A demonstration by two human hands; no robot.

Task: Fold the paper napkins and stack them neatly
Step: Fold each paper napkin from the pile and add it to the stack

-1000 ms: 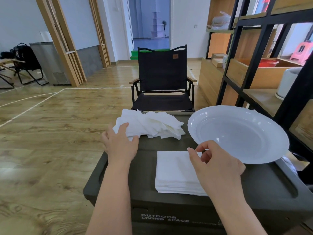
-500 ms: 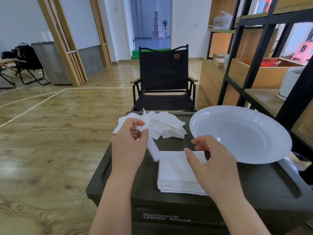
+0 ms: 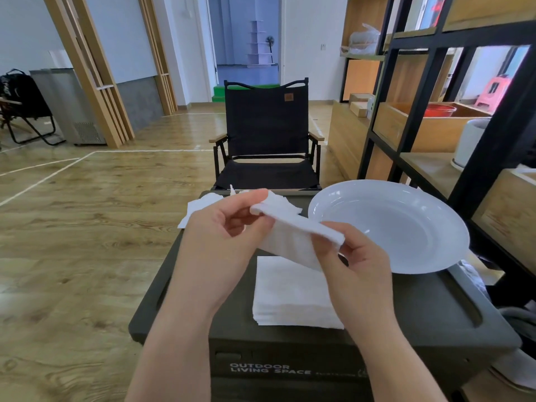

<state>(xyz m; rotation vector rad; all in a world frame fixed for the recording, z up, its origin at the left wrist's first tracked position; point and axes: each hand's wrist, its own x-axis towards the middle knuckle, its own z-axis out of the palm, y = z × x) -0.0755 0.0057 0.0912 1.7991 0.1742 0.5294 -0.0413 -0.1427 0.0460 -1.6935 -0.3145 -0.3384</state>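
Note:
A white paper napkin is held in the air between both hands, above the dark box lid. My left hand pinches its far left corner with thumb and fingers. My right hand pinches its right edge. Below them a neat stack of folded napkins lies on the lid, squared up. A loose pile of unfolded napkins sits at the lid's far left, partly hidden behind my left hand.
A large white plate rests on the lid's far right. A black folding chair stands just beyond the box. A black-framed wooden shelf unit rises at the right. Wooden floor spreads to the left.
My left hand lifted one napkin off the loose pile and brought it over the stack. My right hand rose from the stack and took the napkin's other edge.

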